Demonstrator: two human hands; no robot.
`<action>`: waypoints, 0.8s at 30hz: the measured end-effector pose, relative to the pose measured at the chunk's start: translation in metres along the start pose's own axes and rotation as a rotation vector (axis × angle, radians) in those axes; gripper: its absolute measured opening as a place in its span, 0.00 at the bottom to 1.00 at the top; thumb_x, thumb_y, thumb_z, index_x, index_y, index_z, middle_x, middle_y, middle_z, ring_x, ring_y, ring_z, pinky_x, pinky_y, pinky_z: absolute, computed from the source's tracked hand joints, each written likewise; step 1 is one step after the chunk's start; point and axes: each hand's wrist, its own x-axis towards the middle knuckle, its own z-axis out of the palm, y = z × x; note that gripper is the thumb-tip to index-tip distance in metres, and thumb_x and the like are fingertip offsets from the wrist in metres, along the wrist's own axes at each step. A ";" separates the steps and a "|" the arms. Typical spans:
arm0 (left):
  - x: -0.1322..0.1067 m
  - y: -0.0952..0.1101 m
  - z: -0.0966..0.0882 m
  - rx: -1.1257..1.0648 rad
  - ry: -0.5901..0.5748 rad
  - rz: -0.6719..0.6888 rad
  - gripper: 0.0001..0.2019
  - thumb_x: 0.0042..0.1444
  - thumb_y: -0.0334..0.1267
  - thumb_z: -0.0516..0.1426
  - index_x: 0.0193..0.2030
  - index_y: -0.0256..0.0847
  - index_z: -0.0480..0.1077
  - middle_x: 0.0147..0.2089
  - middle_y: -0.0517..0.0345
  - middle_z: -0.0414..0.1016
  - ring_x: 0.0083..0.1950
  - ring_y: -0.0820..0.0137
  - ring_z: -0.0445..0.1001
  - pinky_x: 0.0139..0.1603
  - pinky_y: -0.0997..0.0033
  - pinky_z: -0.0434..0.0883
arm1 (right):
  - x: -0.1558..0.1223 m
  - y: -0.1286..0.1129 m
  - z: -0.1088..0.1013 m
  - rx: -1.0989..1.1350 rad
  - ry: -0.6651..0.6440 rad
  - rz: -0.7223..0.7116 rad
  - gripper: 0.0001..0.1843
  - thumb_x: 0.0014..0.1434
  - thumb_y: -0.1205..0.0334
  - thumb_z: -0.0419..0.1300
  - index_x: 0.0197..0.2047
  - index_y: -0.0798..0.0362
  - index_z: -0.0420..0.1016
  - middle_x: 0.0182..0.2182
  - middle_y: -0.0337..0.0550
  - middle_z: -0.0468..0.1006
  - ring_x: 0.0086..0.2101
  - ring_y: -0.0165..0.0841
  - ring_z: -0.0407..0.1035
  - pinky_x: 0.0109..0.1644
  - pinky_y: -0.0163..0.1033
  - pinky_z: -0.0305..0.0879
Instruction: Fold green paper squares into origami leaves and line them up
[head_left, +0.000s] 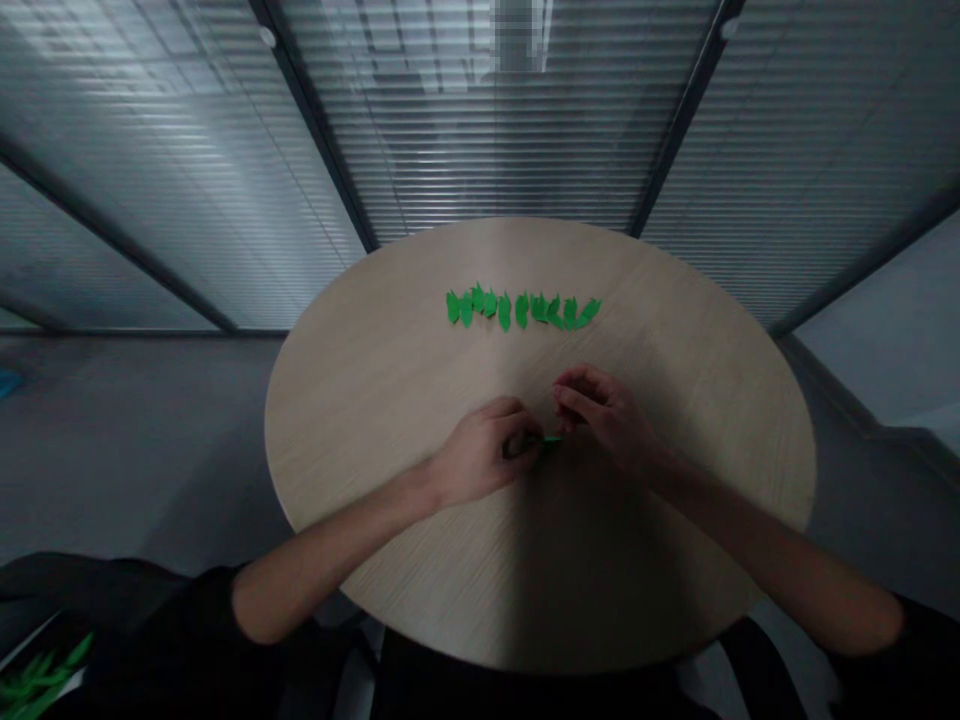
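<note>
Low on my left, past my sleeve, a pale flat holder [36,648] carries a bunch of green leaf cutouts [37,676], though I can't tell if it's a tray or a sheet; my left hand [480,452] has its fingers [517,445] closed on a narrow green paper leaf [552,440]; my right hand [604,412] is curled just beside it, fingers bent inward and holding nothing I can see; on the round wooden table [675,350], a row of green paper leaves [521,308] lies ahead of my hands; beyond stand glass partitions with slatted blinds [495,130], above a grey floor [127,450].
</note>
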 end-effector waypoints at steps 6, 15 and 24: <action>0.003 -0.003 -0.002 -0.137 0.213 -0.111 0.04 0.66 0.32 0.59 0.43 0.38 0.76 0.36 0.58 0.74 0.33 0.72 0.72 0.34 0.73 0.69 | -0.001 0.005 -0.001 -0.230 0.136 -0.191 0.16 0.57 0.49 0.68 0.41 0.51 0.74 0.35 0.40 0.76 0.33 0.31 0.72 0.38 0.39 0.74; 0.002 -0.004 0.005 -0.297 0.442 -0.139 0.06 0.67 0.39 0.60 0.42 0.39 0.75 0.40 0.55 0.76 0.36 0.73 0.76 0.34 0.74 0.73 | -0.006 0.005 0.002 -0.014 -0.173 -0.018 0.24 0.56 0.50 0.70 0.51 0.49 0.72 0.40 0.43 0.80 0.35 0.34 0.77 0.38 0.41 0.78; 0.005 -0.003 0.006 -0.598 0.416 -0.175 0.08 0.70 0.41 0.58 0.49 0.39 0.69 0.34 0.60 0.76 0.28 0.75 0.76 0.27 0.77 0.75 | -0.006 0.004 0.000 0.002 -0.197 -0.113 0.09 0.59 0.58 0.67 0.42 0.51 0.78 0.33 0.39 0.81 0.30 0.30 0.75 0.35 0.38 0.75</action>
